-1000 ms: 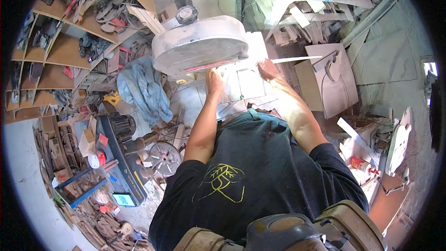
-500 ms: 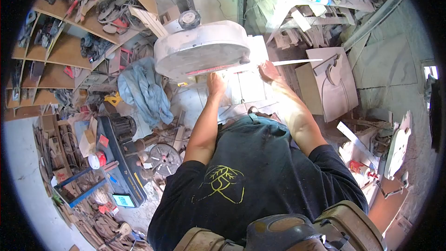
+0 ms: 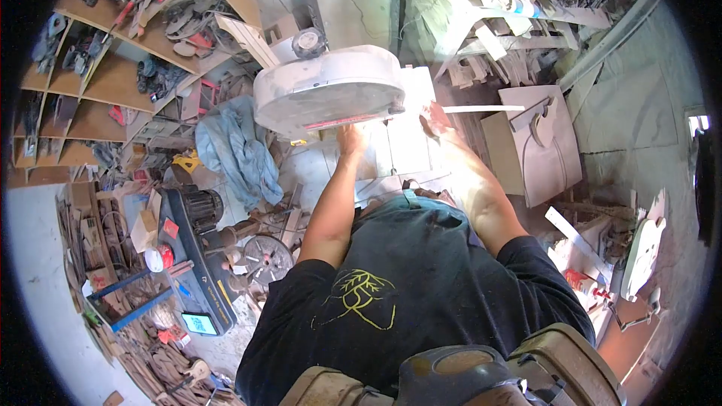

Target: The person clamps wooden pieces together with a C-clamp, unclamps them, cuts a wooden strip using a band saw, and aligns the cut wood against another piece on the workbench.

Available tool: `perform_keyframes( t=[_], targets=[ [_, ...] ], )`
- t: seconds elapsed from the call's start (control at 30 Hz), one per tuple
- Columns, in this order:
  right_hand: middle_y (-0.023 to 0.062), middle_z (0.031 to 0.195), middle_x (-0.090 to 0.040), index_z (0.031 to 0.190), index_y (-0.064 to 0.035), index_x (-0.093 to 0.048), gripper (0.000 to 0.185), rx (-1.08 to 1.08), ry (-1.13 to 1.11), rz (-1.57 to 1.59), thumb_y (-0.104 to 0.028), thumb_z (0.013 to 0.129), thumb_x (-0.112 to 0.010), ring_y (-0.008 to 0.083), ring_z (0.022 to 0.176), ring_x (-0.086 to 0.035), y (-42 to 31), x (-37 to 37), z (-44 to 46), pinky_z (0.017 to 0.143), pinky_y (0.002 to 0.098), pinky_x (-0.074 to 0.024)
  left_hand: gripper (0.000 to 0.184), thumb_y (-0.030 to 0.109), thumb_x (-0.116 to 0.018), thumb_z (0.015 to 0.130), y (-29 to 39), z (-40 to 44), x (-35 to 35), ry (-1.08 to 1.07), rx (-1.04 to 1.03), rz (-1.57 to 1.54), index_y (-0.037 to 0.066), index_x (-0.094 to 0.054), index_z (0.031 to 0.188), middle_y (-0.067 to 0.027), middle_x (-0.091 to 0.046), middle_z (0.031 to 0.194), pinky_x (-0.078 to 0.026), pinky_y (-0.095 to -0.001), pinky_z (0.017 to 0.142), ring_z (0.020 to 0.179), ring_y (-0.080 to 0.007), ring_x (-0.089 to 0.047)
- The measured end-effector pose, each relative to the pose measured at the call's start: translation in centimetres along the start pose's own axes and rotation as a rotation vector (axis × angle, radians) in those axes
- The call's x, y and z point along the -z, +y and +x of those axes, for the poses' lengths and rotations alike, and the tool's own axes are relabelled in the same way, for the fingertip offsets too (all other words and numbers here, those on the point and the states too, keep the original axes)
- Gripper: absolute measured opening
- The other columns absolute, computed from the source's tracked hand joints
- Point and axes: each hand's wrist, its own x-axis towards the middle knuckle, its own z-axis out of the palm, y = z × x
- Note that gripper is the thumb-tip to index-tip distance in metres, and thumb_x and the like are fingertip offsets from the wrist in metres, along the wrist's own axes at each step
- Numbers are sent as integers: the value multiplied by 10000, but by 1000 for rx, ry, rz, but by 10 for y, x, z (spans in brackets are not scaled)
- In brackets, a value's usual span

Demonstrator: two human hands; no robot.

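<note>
At the bandsaw, my left hand (image 3: 351,138) reaches under the lower edge of the big pale wheel housing (image 3: 327,83); its fingertips are hidden by the housing and glare. My right hand (image 3: 437,122) is farther right, over the brightly lit saw table (image 3: 410,152), with its fingers bent around a thin pale wooden strip (image 3: 485,109). The strip's free end sticks out to the right past the table. Whatever lies between the two hands is washed out by the light, and the blade cannot be made out.
Tool shelves (image 3: 113,90) stand at the left, with a blue cloth (image 3: 237,150) hanging beside the saw. A machine with a motor (image 3: 201,209) is at lower left. A tan panel (image 3: 541,143) leans at the right, and wood offcuts (image 3: 470,68) are piled behind.
The view has tilted slightly, so the saw and surroundings sit lower in the picture. The strip looks more level. Both hands remain at the saw, shifted only slightly.
</note>
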Motion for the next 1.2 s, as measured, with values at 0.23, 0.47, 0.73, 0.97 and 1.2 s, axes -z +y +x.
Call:
perform_keyframes(
  t=[0.23,0.47,0.73,0.97,1.2],
  targets=[
    [194,1016,-656,1074,-21,-645,371,153,58,-96,-340,935,-515,352,963,-626,16,0,26,785,445,-507,366,269,-726,819,19,-9,29,-125,132,5,86,-700,1135,-191,-623,1263,-489,-501,950,1137,-394,-590],
    [136,841,-670,955,-11,-694,268,234,256,-277,-253,877,-610,237,796,-661,29,-23,39,613,407,-529,293,263,-747,815,38,-60,64,-21,51,17,74,-713,1036,-143,-647,1081,-518,-434,872,1007,-346,-637],
    [72,919,-718,1094,-3,-699,258,-403,13,500,-202,935,-661,178,758,-697,-97,21,-78,634,302,-535,304,272,-768,819,78,-107,101,-71,190,-233,58,-714,1029,-91,-664,980,-541,-386,743,816,-255,-660],
    [90,722,-717,1030,21,-726,324,-377,-150,569,-286,987,-631,121,632,-664,-193,14,-132,577,283,-510,278,216,-767,835,94,-138,115,-88,-14,-408,43,-709,1045,-109,-675,1008,-535,-385,731,866,-263,-680],
    [102,704,-708,959,42,-722,354,-516,-12,627,-233,1052,-518,133,575,-646,-165,14,-194,520,310,-492,301,152,-631,946,-50,-115,93,344,681,-703,12,-669,1208,-141,-700,1083,-524,-313,675,831,-182,-678]
  ],
)
